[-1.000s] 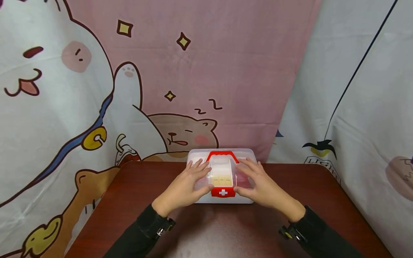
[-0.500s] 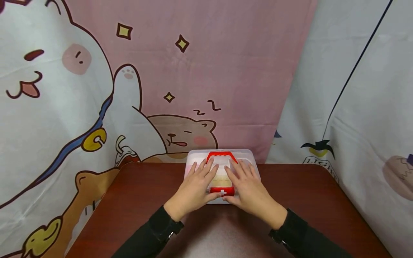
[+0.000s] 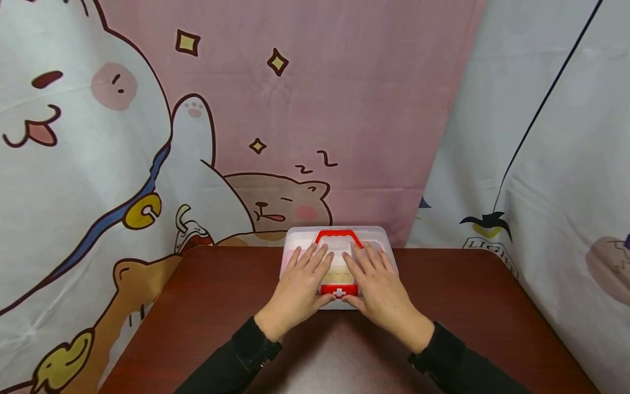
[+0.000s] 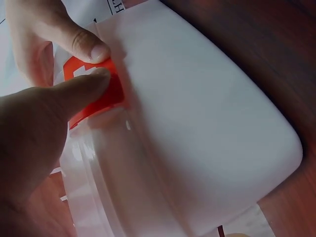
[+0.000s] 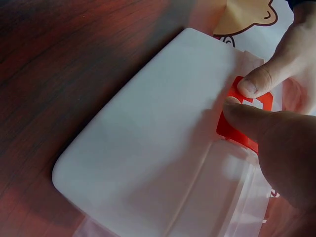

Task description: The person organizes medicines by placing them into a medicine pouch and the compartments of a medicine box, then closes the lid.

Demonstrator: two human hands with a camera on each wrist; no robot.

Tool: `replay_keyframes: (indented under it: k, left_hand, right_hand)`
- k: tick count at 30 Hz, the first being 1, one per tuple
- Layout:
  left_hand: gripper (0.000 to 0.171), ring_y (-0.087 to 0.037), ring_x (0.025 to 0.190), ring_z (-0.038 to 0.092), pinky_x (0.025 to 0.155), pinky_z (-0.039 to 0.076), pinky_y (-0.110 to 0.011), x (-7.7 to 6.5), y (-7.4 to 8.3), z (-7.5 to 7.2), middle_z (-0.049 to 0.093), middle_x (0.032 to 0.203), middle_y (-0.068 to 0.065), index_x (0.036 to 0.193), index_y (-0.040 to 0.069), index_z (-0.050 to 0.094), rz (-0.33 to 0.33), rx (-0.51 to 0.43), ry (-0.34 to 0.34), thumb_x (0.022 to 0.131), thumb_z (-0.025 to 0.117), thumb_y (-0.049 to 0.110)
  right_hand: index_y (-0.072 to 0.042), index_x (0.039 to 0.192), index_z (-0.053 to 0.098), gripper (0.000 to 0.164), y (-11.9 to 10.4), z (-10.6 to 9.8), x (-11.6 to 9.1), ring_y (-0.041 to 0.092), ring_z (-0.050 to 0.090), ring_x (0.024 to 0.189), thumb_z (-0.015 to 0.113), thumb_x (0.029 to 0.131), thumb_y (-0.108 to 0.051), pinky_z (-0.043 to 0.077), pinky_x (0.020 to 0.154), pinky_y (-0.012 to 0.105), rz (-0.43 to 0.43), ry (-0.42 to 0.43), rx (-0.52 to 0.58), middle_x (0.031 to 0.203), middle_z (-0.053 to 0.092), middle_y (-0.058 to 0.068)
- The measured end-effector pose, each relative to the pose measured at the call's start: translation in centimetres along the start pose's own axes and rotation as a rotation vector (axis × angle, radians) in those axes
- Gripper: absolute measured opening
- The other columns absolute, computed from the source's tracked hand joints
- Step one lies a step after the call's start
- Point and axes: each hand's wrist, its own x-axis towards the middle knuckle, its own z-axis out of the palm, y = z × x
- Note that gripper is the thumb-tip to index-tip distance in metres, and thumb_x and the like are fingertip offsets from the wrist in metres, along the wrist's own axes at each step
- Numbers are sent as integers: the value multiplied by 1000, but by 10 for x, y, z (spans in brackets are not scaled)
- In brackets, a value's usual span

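Observation:
A white first-aid box (image 3: 338, 258) with a clear lid stands at the far side of the table in the head view. It has a red handle (image 3: 338, 233) on top and a red latch (image 3: 339, 290) bearing a white cross at the front. My left hand (image 3: 297, 284) lies over the lid's left half, fingers extended, its thumb on the latch. Mirroring it, my right hand (image 3: 379, 287) covers the right half with straight fingers. Both wrist views show the two thumb tips pressing close together on the latch (image 4: 114, 91). The lid's sides are partly hidden under my hands.
The box stands on a dark brown wooden table (image 3: 231, 284), whose far edge runs just behind it. A pink and white cartoon cloth (image 3: 374, 120) hangs behind the table and down its sides.
Both hands have moved inward from the box's sides, and the thumbs have come onto the red latch. Over the last half second they stay almost still. The box stays in place.

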Motion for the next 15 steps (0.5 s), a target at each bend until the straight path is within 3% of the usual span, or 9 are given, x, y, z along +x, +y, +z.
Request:
replay_keyframes:
  k: [10,15]
  left_hand:
    - [98,-33,164,44,133,34,-61,0,-1,6,49,174,-9,165,13,53,12,30,51,86,90,58]
    - [98,-34,165,42,133,32,-62,0,-1,3,47,175,-10,167,13,50,16,15,16,88,87,59]
  right_hand:
    - [-12,162,55,103,0,3,-1,48,51,152,92,80,-61,39,126,70,-1,22,-5,168,52,20]
    - [-13,163,55,103,0,3,0,48,49,153,91,80,-62,37,126,70,7,10,13,169,51,20]
